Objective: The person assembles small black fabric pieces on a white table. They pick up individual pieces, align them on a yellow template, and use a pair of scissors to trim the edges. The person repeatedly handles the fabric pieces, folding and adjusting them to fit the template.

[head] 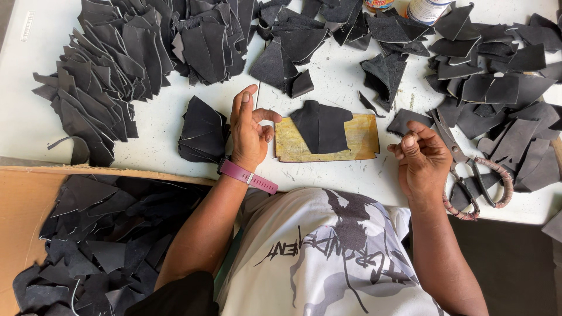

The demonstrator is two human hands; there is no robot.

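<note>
A yellowish flat board (363, 140) lies on the white table in front of me, with a black leather piece (322, 126) resting on its middle. My left hand (249, 129), wearing a pink wrist band, hovers just left of the board with fingers loosely curled and nothing in it. My right hand (421, 158) hangs to the right of the board, fingers bent inward, holding nothing. A small stack of black pieces (202, 131) sits left of my left hand.
Large heaps of black leather cut pieces (117, 64) cover the table's back and right side (503, 88). Scissors with wrapped handles (474, 175) lie right of my right hand. A cardboard box (23, 205) of scraps stands at lower left. Two jars (424, 9) stand at the back.
</note>
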